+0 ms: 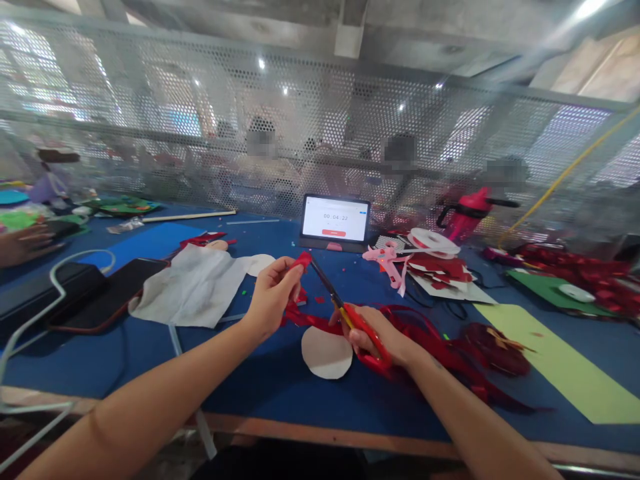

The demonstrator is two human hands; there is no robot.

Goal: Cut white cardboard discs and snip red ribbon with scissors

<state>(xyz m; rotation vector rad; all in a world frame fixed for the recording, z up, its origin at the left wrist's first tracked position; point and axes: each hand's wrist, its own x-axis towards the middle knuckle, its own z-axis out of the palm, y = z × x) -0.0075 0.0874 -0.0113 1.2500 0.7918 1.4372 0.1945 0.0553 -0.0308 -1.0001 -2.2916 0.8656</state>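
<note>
My left hand [273,293] pinches a length of red ribbon [301,261] and holds it up above the blue table [260,380]. My right hand [375,333] grips red-handled scissors [345,310], whose blades point up and left to the ribbon at my left fingertips. More of the red ribbon trails down between my hands and piles up at the right [450,347]. A white paper disc [327,352] lies flat on the table just below the scissors.
A tablet [335,219] showing a timer stands at the back. White cloth [193,283], a phone [107,297], a pink glue gun [387,257], a ribbon spool [433,240], green paper [565,363] and red scraps lie around. A perforated metal screen [320,133] closes the far side; another person's hand [25,243] is at far left.
</note>
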